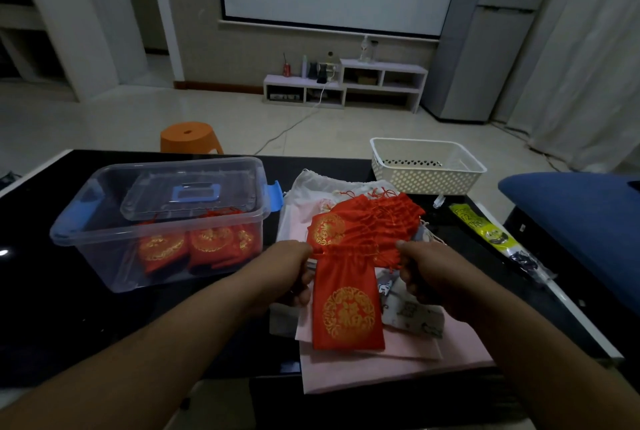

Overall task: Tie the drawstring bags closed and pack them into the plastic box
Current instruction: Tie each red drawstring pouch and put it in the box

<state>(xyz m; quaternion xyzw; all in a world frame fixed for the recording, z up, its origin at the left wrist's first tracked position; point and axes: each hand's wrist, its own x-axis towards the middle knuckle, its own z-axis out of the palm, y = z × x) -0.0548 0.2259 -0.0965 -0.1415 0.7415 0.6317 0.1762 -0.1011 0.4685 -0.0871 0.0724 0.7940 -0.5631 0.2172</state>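
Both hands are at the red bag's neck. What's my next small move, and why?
Probably pull the cord ends apart to cinch the mouth: the left hand and right hand pinch the red bag at either side of its gathered neck, and no knot shows yet. Packing into the plastic box comes after.

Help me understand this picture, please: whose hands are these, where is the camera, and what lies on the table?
There is no machine here: one camera worn on a person's head looks down at their own bare hands. The left hand and right hand each pinch the gathered neck of a red drawstring bag, one on either side. Behind it lies a pile of red bags. On the black table, to the left, stands the clear plastic box with packed bags inside; a white basket stands farther right.
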